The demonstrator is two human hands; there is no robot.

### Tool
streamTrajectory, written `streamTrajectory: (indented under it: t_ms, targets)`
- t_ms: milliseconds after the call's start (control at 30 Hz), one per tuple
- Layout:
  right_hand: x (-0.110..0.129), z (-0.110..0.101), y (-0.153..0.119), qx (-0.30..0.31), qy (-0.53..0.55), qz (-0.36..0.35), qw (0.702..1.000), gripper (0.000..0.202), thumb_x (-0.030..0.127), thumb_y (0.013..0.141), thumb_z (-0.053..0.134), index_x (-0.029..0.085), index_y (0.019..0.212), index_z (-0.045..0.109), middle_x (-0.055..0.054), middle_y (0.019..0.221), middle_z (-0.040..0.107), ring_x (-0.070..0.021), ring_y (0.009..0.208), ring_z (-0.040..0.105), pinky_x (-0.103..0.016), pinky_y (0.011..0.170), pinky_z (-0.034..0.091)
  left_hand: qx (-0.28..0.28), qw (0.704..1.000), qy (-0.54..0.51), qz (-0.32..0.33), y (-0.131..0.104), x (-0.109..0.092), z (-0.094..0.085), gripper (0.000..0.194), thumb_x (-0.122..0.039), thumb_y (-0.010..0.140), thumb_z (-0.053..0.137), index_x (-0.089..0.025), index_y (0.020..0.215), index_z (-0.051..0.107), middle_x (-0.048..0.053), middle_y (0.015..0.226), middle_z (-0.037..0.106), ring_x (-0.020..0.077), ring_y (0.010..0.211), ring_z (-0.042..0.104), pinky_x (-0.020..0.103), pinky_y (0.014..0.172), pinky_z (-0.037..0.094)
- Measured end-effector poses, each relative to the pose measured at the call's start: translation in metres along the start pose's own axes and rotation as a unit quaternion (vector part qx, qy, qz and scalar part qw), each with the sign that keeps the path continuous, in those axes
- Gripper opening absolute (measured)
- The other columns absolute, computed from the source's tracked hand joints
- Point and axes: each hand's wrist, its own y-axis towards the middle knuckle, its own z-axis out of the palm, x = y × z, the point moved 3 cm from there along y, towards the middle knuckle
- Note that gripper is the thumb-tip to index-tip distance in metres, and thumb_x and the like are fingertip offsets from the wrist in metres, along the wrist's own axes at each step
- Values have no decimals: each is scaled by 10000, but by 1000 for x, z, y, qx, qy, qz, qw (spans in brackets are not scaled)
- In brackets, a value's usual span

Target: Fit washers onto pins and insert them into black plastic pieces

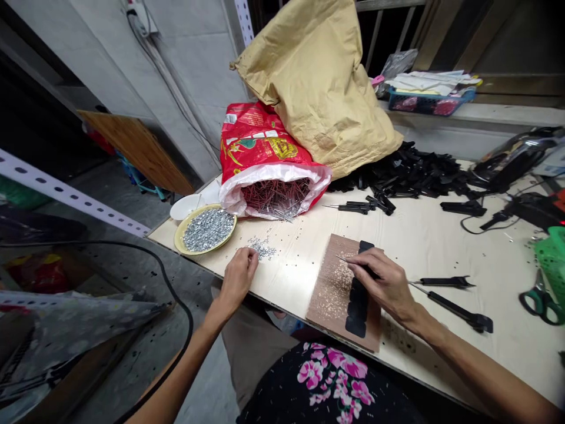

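My left hand [241, 274] is at the table's front edge with its fingers closed, beside a small loose pile of shiny metal bits [263, 249]. Whatever its fingertips hold, if anything, is hidden. Over a brown wooden board [326, 285], my right hand [384, 280] grips a thin pointed metal piece [341, 258], its tip sticking out to the left past the thumb and fingers. Its other end is covered by the hand. A row of flat black pieces [356, 309] lies along the board, partly under my right hand. Pale specks dot the board's left part.
A yellow bowl [179, 240] of small metal pieces stands at the left edge. Behind it, a red bag [265, 138] opens on many thin metal rods. Black plastic parts [415, 171] are heaped at the back. Black-handled tools [454, 309] and green scissors [539, 300] lie right.
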Motion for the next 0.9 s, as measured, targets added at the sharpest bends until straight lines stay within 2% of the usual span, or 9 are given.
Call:
streamTrajectory:
  t_ms: [33,67,167,233,333,500,633,733,900]
  targets:
    - [4,6,4,5,11,0,1000,176,182,887,540,201,1012,662,-63,845,642,-164,751,607,-317,633,530,4,994,-102,-40,1,-9,4,163,-350,813,541,-188,794,544,32,738,579,163,659,542,291,632,447]
    - [7,12,9,13,20,-1,1000,184,197,897,530,200,1024,663,-64,858,643,-161,751,608,-313,634,534,17,974,-212,-84,2,-20,11,215,-394,801,566,-180,805,544,24,730,588,145,620,538,277,602,450]
    - [15,29,23,37,8,-5,999,216,225,922,497,190,1056,661,-63,875,638,-153,762,605,-296,655,531,53,869,-461,-171,3,-59,35,301,-394,710,697,-148,815,559,27,754,620,103,592,546,243,582,465]
    - [17,34,29,46,-27,-5,999,227,225,929,484,184,1076,652,-58,884,629,-145,774,599,-276,678,516,70,813,-543,-196,5,-82,49,325,-331,647,768,-133,832,591,21,756,628,85,596,555,228,601,482]
    - [15,32,34,45,-84,-2,995,231,239,940,468,192,1082,644,-50,892,613,-136,787,587,-249,688,490,82,768,-598,-214,8,-104,62,364,-265,585,821,-119,865,640,13,742,634,75,612,572,220,644,514]
    - [11,20,34,19,-177,8,984,211,240,944,459,198,1021,651,-47,878,610,-140,812,578,-240,706,456,77,745,-625,-220,10,-118,71,348,-233,542,847,-105,815,673,9,709,634,68,603,576,203,639,534]
    - [9,17,33,7,-213,6,977,183,222,937,477,220,1015,642,-31,866,610,-125,777,580,-227,687,432,75,743,-627,-224,10,-120,77,354,-224,545,844,-114,836,676,8,714,642,68,616,586,196,642,534]
    - [8,17,33,-9,-230,8,973,173,231,938,476,214,980,642,-31,845,613,-129,766,579,-238,675,418,73,755,-615,-217,11,-122,80,356,-232,546,842,-119,840,676,8,711,648,69,610,590,209,649,534]
    - [7,20,31,-33,-294,-25,955,182,197,936,457,206,898,634,-38,827,626,-150,790,563,-284,681,372,50,797,-573,-184,12,-127,82,314,-275,594,811,-129,831,666,-8,661,642,71,585,592,217,644,516]
